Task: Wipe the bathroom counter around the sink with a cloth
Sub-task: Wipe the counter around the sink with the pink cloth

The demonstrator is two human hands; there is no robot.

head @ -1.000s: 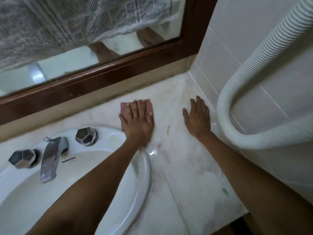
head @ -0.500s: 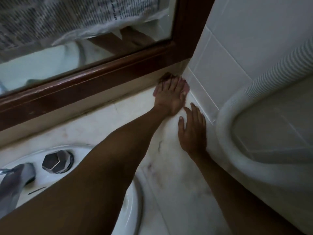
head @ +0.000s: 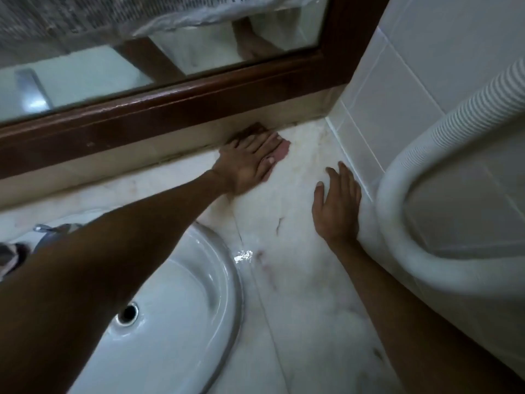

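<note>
My left hand [head: 247, 163] lies flat on a pink cloth [head: 281, 150], pressing it onto the white marble counter [head: 298, 280] against the back ledge under the mirror. Only the cloth's right edge shows past my fingers. My right hand [head: 336, 206] rests flat on the counter near the tiled side wall, fingers spread, holding nothing. The white sink [head: 181, 317] sits at the lower left, partly hidden by my left forearm.
A brown wooden mirror frame [head: 170, 109] runs along the back. A thick white ribbed hose [head: 403, 211] curves along the tiled wall [head: 397, 89] on the right. The tap [head: 54, 231] peeks out behind my left arm. A wet patch [head: 243, 255] glints beside the sink rim.
My left hand slid the cloth from near the sink into the back right corner, then back left along the ledge. My right hand stayed planted on the counter.
</note>
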